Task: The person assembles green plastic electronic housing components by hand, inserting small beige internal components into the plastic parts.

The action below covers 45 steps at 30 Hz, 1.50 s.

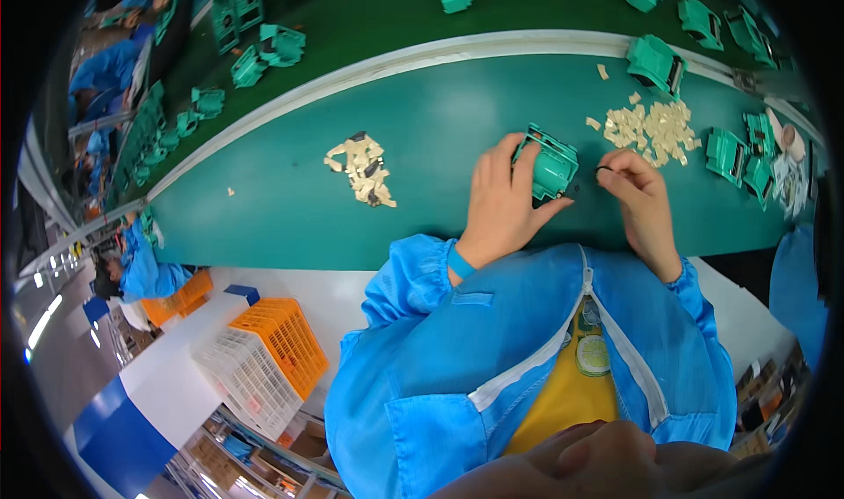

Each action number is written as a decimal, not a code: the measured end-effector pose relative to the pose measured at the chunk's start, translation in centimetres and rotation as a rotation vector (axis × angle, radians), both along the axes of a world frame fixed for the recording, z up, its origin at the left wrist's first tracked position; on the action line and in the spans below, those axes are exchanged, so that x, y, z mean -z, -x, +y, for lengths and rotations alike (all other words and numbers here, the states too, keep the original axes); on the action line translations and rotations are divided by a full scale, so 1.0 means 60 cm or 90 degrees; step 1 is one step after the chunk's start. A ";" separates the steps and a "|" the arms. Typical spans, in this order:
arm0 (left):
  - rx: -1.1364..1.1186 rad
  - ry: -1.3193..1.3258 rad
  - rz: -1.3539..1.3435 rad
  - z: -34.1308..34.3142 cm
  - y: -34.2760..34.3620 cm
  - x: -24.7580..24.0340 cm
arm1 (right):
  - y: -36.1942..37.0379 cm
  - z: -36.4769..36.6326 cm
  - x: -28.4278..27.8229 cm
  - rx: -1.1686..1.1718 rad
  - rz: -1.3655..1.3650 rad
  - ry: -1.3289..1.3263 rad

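Note:
My left hand (503,198) is wrapped round a green plastic toy vehicle body (554,168), which sits tilted at the work surface with its far end framed by dark edging. Just to its right, my right hand (643,198) pinches a small black part (603,168) between thumb and fingertips; its exact kind is too small to tell. The two hands are a short gap apart. Beyond my right hand lies a loose heap of small cream-coloured pieces (655,130). Another pile of cream pieces (365,169), mixed with some dark ones, lies off to the left.
Several green vehicle bodies (726,154) stand at the right, one more (656,65) by the pale rail (422,62). Across that rail, a dark green belt (369,20) carries others. Orange and white crates (280,341) stand lower left. Another person in blue (151,270) is at far left.

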State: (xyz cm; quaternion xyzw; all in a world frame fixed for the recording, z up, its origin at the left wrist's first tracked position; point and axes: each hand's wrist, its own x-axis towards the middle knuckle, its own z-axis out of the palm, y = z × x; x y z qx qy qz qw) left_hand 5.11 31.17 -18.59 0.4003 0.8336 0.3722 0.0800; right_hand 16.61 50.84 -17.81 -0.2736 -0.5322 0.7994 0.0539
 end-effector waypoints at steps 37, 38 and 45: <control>-0.021 -0.048 0.294 0.185 0.251 -0.004 | 0.022 0.066 -0.032 0.116 0.107 -0.166; -0.030 -0.016 0.288 0.189 0.274 0.016 | 0.026 0.074 -0.032 0.125 0.097 -0.235; -0.154 0.043 0.320 0.196 0.237 0.023 | 0.026 0.181 0.001 0.186 -0.068 -0.749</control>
